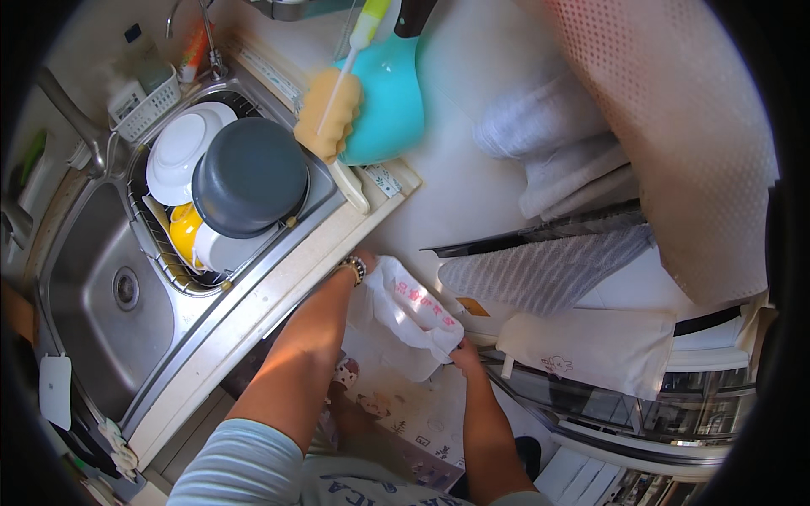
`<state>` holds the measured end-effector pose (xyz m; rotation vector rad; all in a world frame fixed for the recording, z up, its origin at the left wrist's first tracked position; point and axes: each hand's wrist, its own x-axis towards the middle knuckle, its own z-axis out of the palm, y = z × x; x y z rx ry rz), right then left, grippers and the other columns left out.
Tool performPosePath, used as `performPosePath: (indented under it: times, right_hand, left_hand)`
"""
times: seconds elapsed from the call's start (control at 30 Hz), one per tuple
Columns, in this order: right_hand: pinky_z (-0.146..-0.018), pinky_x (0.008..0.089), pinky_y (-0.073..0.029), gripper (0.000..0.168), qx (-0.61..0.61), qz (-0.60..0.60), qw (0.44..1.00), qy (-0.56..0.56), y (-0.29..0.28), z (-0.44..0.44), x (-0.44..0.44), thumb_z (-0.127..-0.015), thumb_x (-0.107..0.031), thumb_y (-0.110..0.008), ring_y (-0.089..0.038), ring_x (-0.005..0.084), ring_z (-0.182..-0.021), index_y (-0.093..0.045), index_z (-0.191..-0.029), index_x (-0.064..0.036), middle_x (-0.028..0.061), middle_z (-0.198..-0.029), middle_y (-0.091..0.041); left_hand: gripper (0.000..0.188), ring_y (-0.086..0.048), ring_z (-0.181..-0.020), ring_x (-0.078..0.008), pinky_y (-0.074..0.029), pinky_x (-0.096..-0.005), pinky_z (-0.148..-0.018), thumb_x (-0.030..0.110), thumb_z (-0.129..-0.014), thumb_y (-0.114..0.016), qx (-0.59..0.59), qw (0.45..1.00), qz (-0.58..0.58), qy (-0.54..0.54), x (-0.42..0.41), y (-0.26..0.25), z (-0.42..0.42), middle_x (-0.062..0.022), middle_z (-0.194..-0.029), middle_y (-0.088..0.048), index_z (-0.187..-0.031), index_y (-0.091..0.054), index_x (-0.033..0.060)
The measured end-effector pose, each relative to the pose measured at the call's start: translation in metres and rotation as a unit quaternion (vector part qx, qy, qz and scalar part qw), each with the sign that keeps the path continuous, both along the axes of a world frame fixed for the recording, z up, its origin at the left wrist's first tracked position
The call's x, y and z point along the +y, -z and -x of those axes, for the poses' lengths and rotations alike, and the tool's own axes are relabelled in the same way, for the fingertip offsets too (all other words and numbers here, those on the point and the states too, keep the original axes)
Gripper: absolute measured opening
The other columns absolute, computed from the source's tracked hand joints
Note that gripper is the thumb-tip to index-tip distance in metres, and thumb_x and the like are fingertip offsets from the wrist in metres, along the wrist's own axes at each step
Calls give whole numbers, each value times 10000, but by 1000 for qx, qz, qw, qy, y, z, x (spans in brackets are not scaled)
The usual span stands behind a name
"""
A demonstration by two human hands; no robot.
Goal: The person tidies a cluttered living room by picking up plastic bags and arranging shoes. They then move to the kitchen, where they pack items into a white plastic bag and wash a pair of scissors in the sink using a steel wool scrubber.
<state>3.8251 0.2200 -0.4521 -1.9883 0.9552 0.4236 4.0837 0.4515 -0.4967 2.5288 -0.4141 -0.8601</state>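
Note:
A thin white plastic bag (395, 288) with red writing hangs between my hands, over the floor past the counter's front edge. Its mouth is spread apart. My left hand (365, 258), a beaded bracelet at the wrist, grips the bag's far left rim beside the counter corner and is partly hidden. On the opposite rim, my right hand (466, 357) pinches the plastic close to the rack at the right. Pale translucent material (414, 365) shows below the bag; whether it belongs to the bag I cannot tell.
Left of me are a steel sink (82, 272) and a dish rack (180, 288) holding a dark grey pot (253, 177) and white plates (180, 148). A sponge brush (329, 117) and turquoise pan (386, 101) hang ahead. Right hang a striped towel (506, 275) and cream cloth (588, 348).

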Motion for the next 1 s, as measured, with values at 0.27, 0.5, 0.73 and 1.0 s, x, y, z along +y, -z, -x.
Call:
performPosePath:
  times: [0.27, 0.5, 0.73, 1.0]
  right_hand:
    - [-870, 538, -392, 485, 163, -468, 773, 395, -22, 41, 53, -774, -390, -578, -468, 312, -1076, -489, -1150, -98, 141, -1145, -499]
    - [-852, 511, -417, 465, 51, -508, 753, 416, -9, 57, 68, -804, -406, -535, -438, 333, -1084, -472, -1168, -123, 107, -1169, -466]
    - [-664, 287, -531, 432, 11, -439, 745, 502, 32, 69, 57, -810, -289, -519, -335, 602, -1054, -461, -1204, -120, 128, -1251, -404]
    - [-618, 235, -548, 426, -65, -452, 672, 583, 50, 92, 63, -786, -170, -544, -369, 586, -1053, -454, -1190, -69, 197, -1251, -383]
  left_hand:
    - [343, -529, -1051, -303, -402, -367, -917, 223, -763, -442, 94, 944, 158, -275, 38, 33, 64, -104, -1142, -561, -1060, -609, 195]
    - [480, -496, -1096, -318, -374, -365, -941, 159, -742, -431, 106, 971, 84, -197, 47, 31, 73, -142, -1188, -524, -1218, -473, 199]
    - [426, -526, -1020, -312, -427, -377, -844, 184, -770, -506, 120, 931, 155, -307, 70, -40, 83, -146, -1112, -550, -1182, -470, 82]
    - [391, -633, -679, -313, -562, -359, -492, 246, -859, -430, 351, 794, 224, -443, 72, -24, 96, -190, -875, -608, -976, -518, -116]
